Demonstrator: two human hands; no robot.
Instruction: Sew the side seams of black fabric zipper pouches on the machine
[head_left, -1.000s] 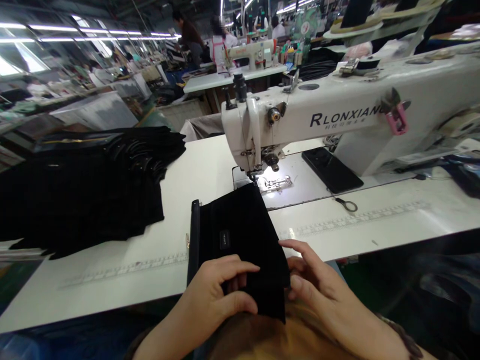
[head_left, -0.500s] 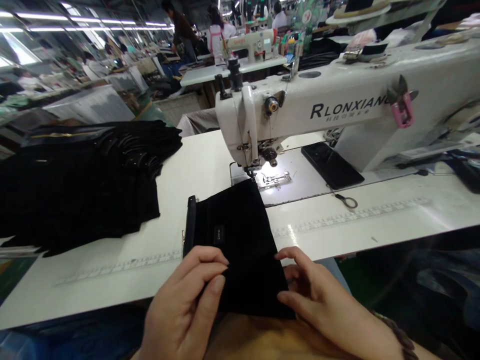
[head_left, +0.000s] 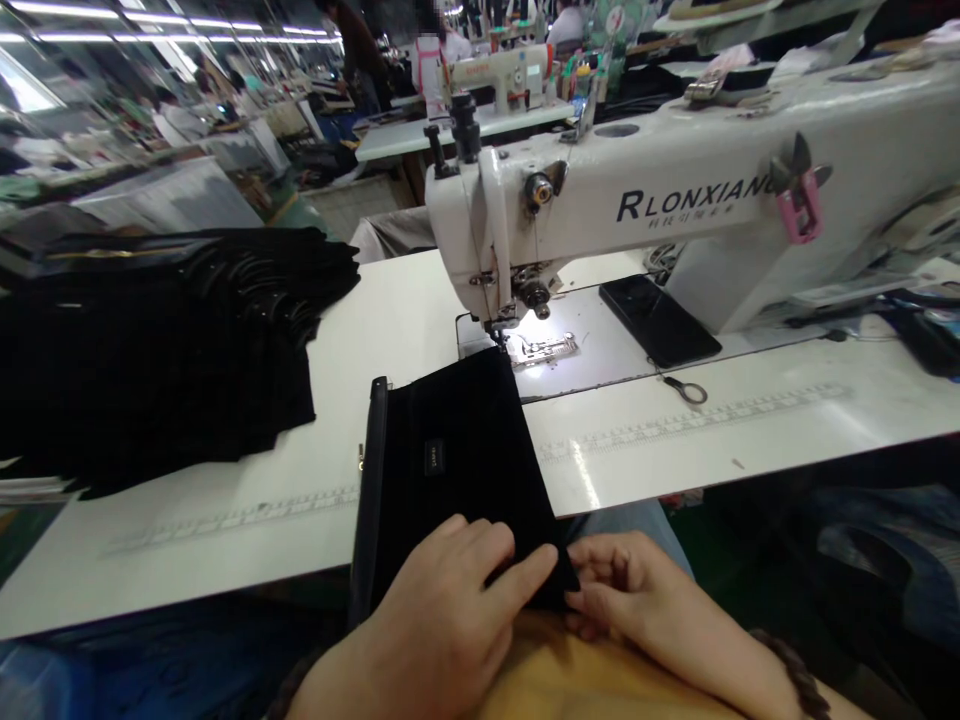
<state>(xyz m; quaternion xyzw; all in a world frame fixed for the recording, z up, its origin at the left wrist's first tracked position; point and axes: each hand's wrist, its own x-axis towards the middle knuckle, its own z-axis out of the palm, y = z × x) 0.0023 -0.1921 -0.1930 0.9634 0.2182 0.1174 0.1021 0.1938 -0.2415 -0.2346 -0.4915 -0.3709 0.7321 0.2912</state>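
A black fabric pouch (head_left: 465,420) lies on the table's near edge, its far corner under the presser foot of the sewing machine (head_left: 517,230). It has a small label (head_left: 434,457) and a dark trimmed edge with a zipper pull on the left. My left hand (head_left: 450,600) rests over the near part, fingers curled on the cloth, thumb stretched toward the right corner. Its fingertips are partly hidden. My right hand (head_left: 622,585) pinches the near right corner between thumb and fingers.
A stack of black fabric pieces (head_left: 165,350) covers the table's left side. A phone (head_left: 660,320) and a small ring-handled tool (head_left: 686,390) lie right of the needle. Pink-handled snippers (head_left: 802,205) hang on the machine arm. Other people work at machines behind.
My left hand has moved right and flattened over the pouch's near part. My right hand has slid down to the near right corner and closed on it. The view has shifted slightly.
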